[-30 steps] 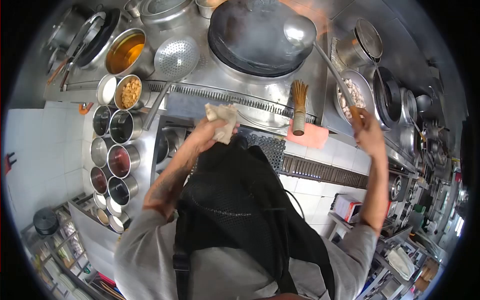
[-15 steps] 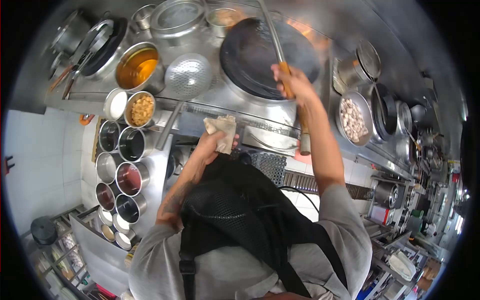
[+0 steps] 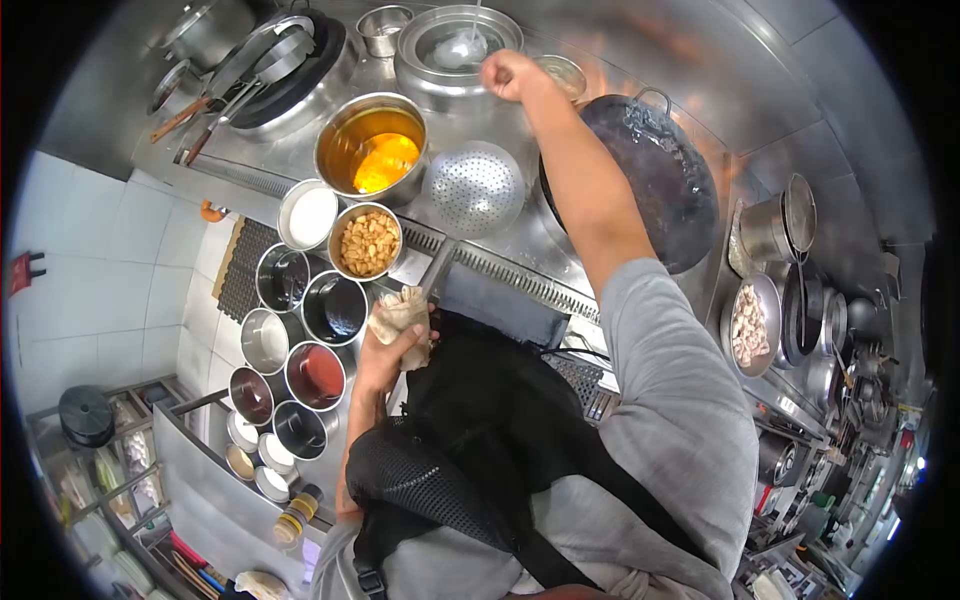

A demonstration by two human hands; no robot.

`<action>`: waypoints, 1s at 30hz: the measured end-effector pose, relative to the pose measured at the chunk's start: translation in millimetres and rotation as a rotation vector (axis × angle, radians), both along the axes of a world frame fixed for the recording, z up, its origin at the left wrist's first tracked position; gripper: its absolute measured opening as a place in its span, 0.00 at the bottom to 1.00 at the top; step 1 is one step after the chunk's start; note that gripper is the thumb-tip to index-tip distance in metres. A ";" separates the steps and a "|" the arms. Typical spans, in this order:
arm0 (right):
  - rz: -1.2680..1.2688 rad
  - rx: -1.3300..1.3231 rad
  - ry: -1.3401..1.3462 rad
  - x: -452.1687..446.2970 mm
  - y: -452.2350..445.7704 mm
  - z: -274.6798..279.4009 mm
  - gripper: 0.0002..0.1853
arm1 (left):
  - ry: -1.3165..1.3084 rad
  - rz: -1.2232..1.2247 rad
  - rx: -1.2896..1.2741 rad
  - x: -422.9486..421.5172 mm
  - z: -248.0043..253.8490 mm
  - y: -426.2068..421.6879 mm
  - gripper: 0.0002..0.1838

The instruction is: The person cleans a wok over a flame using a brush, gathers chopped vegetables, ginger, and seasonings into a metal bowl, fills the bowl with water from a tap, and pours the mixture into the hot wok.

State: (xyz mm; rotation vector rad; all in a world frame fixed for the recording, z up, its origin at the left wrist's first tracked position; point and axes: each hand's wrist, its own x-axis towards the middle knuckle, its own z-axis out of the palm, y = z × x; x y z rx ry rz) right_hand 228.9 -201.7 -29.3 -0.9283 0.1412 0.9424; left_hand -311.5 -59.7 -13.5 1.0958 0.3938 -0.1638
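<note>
Cloth: off-white, slightly stained, folded and crumpled into a pad, gripped in left hand, raised at the near edge of the bench.
Pot: round, silver metal, wide rim, upright, far side of bench. Right hand at its right rim; contact unclear. Shiny pale patch inside, thin upright streak above; can't tell if ladle or water.

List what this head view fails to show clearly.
Head view:
Round black metal wok: partly hidden by the right forearm.
Thin metal handle over the round steel pot: cut off by top edge.
Left hand: some fingers hidden behind folded beige cloth.
Small items, far right: too small, blurred.
</note>
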 end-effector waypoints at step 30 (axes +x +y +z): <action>-0.301 -1.514 -0.956 -485.5 -489.4 66.0 0.17 | 0.086 -0.487 -0.406 82.0 -14.9 -379.9 0.27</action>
